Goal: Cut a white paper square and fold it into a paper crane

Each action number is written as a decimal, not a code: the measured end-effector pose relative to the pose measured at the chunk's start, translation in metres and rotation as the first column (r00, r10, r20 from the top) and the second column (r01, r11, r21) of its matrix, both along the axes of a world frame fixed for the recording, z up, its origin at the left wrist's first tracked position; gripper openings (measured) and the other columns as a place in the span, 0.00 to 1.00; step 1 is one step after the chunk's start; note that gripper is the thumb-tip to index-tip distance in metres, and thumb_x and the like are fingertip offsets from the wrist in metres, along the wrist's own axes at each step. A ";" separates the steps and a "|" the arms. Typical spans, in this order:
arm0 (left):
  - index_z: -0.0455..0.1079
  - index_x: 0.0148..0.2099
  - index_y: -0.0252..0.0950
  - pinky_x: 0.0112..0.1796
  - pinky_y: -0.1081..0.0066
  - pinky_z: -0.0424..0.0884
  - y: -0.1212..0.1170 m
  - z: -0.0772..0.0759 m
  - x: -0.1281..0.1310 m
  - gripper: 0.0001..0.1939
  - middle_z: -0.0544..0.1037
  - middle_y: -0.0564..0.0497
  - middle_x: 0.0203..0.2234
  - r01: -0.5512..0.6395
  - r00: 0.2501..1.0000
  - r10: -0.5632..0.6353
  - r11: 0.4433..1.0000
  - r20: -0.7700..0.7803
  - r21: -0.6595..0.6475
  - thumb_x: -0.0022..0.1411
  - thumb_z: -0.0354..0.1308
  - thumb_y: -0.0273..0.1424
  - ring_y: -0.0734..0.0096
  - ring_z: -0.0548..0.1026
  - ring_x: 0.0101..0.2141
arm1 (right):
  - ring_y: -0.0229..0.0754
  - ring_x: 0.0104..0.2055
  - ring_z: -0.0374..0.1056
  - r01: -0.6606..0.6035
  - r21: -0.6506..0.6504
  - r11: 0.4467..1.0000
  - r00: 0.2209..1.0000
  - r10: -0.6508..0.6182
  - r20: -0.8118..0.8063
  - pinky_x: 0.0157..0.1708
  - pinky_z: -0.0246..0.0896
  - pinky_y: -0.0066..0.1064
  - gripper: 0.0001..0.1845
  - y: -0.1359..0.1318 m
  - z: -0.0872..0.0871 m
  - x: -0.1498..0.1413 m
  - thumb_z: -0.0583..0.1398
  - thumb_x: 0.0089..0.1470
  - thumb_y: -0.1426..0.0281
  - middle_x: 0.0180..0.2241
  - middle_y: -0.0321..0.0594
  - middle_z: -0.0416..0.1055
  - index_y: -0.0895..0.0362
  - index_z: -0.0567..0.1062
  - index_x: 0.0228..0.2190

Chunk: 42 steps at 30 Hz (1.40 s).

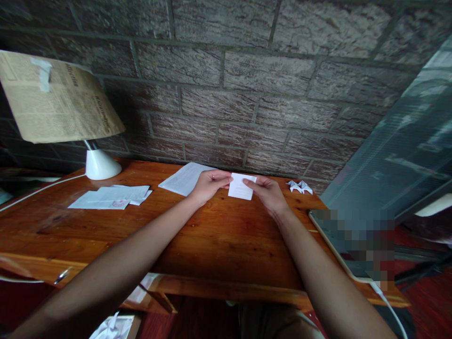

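Note:
Between my two hands is a small white square of folded paper (240, 189), held up over the wooden desk (226, 240). My left hand (211, 186) pinches its left edge between thumb and fingers. At the opposite edge, my right hand (268, 192) grips it with the thumb across the front and the fingers behind. Faint print shows on the paper. Behind my left hand lies a stack of white sheets (185, 179). To the right of my right hand sit small folded paper figures (299, 186).
A lamp (102, 164) with a newspaper shade stands at the left, near loose papers (115, 196). A tablet (348, 249) with a white cable (391, 306) lies at the right edge. Below the desk, a box (133, 326) holds crumpled paper. A brick-patterned wall (219, 94) rises behind.

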<state>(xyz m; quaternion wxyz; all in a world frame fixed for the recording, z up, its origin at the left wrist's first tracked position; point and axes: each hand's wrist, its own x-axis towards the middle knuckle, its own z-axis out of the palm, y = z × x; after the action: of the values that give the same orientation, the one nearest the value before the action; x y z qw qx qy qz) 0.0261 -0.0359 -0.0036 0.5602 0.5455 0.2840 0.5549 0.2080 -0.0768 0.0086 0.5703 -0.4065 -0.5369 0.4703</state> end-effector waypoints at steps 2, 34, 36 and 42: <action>0.78 0.34 0.32 0.36 0.64 0.76 0.000 0.000 0.000 0.18 0.82 0.48 0.29 0.002 1.000 -0.002 1.000 0.004 -0.004 0.40 0.73 0.35 0.70 0.78 0.28 | 0.44 0.34 0.75 0.000 0.002 1.000 1.000 0.000 -0.002 0.46 0.67 0.38 0.18 0.000 0.000 0.000 0.72 0.36 0.57 0.32 0.38 0.80 0.55 0.81 0.29; 0.78 0.35 0.34 0.38 0.65 0.74 0.000 -0.001 0.000 0.16 0.82 0.48 0.33 0.011 0.998 -0.009 0.999 -0.061 0.032 0.44 0.71 0.37 0.68 0.78 0.33 | 0.45 0.34 0.76 0.001 -0.076 0.997 0.999 -0.004 -0.038 0.43 0.70 0.38 0.19 0.001 -0.002 -0.001 0.72 0.36 0.58 0.32 0.39 0.81 0.55 0.80 0.30; 0.78 0.35 0.34 0.39 0.64 0.74 0.000 -0.002 0.001 0.17 0.82 0.47 0.33 -0.001 0.997 0.004 0.999 -0.074 0.039 0.44 0.71 0.38 0.66 0.78 0.33 | 0.46 0.35 0.76 0.001 -0.082 0.997 0.999 -0.004 -0.039 0.42 0.70 0.38 0.19 0.000 -0.002 -0.002 0.72 0.36 0.58 0.33 0.40 0.81 0.55 0.80 0.30; 0.77 0.35 0.33 0.40 0.61 0.75 0.001 -0.002 0.001 0.18 0.82 0.46 0.32 -0.025 0.997 0.027 0.999 -0.067 0.029 0.43 0.71 0.39 0.65 0.79 0.33 | 0.44 0.37 0.76 0.022 -0.062 0.998 0.999 -0.024 -0.032 0.43 0.69 0.36 0.18 0.000 0.000 -0.002 0.70 0.39 0.56 0.34 0.40 0.81 0.56 0.81 0.30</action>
<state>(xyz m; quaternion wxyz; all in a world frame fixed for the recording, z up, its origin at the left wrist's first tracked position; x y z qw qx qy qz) 0.0270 -0.0352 -0.0053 0.5355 0.5681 0.3021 0.5471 0.2065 -0.0769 0.0090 0.5718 -0.4223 -0.5081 0.4864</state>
